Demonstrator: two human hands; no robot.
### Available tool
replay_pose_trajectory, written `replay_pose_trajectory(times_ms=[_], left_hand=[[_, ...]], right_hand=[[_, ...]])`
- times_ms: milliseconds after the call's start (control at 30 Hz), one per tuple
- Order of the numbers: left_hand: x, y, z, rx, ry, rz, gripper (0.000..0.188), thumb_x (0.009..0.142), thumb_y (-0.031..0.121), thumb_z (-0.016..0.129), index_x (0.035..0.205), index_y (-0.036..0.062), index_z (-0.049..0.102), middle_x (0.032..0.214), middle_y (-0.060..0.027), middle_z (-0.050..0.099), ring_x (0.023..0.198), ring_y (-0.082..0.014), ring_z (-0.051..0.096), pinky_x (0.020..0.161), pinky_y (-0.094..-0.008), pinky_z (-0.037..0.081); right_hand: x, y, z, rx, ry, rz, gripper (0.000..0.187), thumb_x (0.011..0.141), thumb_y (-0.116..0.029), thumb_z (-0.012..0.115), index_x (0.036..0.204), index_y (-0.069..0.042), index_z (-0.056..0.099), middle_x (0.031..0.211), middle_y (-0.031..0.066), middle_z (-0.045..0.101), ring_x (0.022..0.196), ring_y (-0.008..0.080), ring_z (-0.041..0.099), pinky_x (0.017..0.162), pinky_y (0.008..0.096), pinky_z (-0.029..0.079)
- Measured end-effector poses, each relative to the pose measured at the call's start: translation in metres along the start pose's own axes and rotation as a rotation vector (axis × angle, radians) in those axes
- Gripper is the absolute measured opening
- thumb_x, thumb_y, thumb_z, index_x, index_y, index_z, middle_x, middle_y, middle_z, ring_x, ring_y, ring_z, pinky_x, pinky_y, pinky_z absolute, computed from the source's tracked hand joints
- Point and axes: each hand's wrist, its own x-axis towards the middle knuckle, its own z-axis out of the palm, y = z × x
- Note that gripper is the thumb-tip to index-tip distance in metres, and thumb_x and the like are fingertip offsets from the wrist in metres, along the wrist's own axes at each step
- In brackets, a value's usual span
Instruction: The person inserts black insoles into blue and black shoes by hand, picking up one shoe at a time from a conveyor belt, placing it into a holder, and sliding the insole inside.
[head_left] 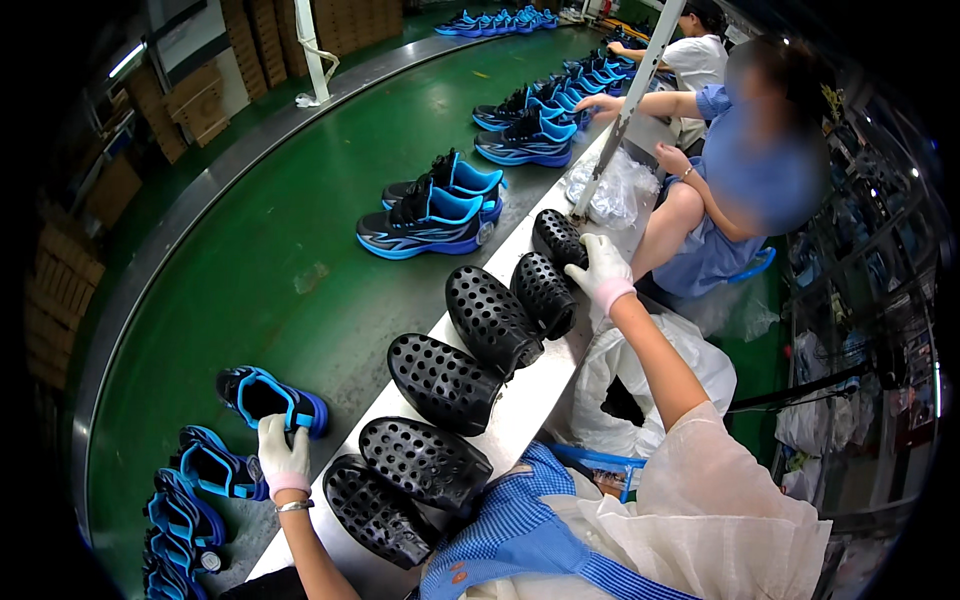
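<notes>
My left hand [284, 456], in a white glove, grips the heel collar of a black and blue sneaker [262, 392] on the green conveyor belt. My right hand [604, 270], gloved too, reaches far along the white ledge [545, 385] and is closed at the back end of a black perforated plastic shoe tree [556, 236]. Beside that one lies another small shoe tree [543, 290]. Nearer to me, several larger shoe trees [440, 380] lie in a row on the ledge, rounded toes toward the belt. My right fingertips are partly hidden.
More sneakers [180, 520] stand at the lower left of the belt [280, 250], and pairs [430, 222] line it farther off. A post [635, 100] rises from the ledge by clear plastic bags [615, 190]. A co-worker [760, 160] sits beyond it; a white sack [650, 370] hangs at right.
</notes>
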Motion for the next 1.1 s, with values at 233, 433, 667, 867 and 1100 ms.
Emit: replay_pose_trajectory(times_ms=[233,433,667,867,1100], left_hand=[[-0.003,0.0,0.001,-0.053,0.066,-0.008,0.012,0.08,0.008,0.065,0.088,0.0012,0.061,0.088,-0.0128,0.056,0.076,-0.0303,0.056,0.071,-0.0354,0.046],[0.001,0.001,-0.001,-0.053,-0.015,0.103,0.014,0.077,0.007,0.067,0.089,0.0021,0.061,0.09,-0.0138,0.056,0.079,-0.0308,0.057,0.071,-0.0358,0.048],[0.005,0.013,0.006,-0.109,-0.067,0.004,0.014,0.079,0.006,0.065,0.091,0.0011,0.062,0.091,-0.0137,0.057,0.08,-0.0298,0.058,0.073,-0.0343,0.048],[-0.006,-0.001,0.009,-0.099,-0.051,0.026,0.015,0.082,0.012,0.063,0.09,0.0004,0.06,0.095,-0.0156,0.056,0.088,-0.0339,0.056,0.08,-0.0378,0.047],[-0.01,0.008,-0.003,-0.07,-0.081,0.041,0.02,0.082,0.014,0.063,0.097,0.0023,0.062,0.105,-0.0152,0.058,0.093,-0.0333,0.059,0.083,-0.0374,0.048]], right_hand=[[0.002,0.003,-0.004,0.029,-0.032,-0.012,0.051,0.075,-0.031,0.075,0.116,-0.011,0.053,0.111,0.0151,0.056,0.106,0.0332,0.057,0.091,0.0424,0.047],[0.003,0.001,-0.002,0.032,-0.005,-0.044,0.047,0.075,-0.029,0.075,0.112,-0.011,0.054,0.111,0.014,0.056,0.105,0.0331,0.057,0.09,0.042,0.047],[0.005,0.005,-0.009,0.023,-0.073,-0.06,0.05,0.075,-0.033,0.076,0.113,-0.01,0.054,0.111,0.0136,0.055,0.108,0.0316,0.055,0.093,0.0413,0.046],[0.0,0.002,-0.025,0.091,-0.053,-0.061,0.046,0.074,-0.033,0.075,0.107,-0.008,0.055,0.108,0.014,0.056,0.106,0.0317,0.056,0.091,0.0404,0.046],[-0.012,-0.014,-0.06,0.228,0.127,-0.172,0.043,0.073,-0.028,0.076,0.102,-0.005,0.054,0.1,0.0152,0.057,0.097,0.0319,0.058,0.084,0.0389,0.047]])
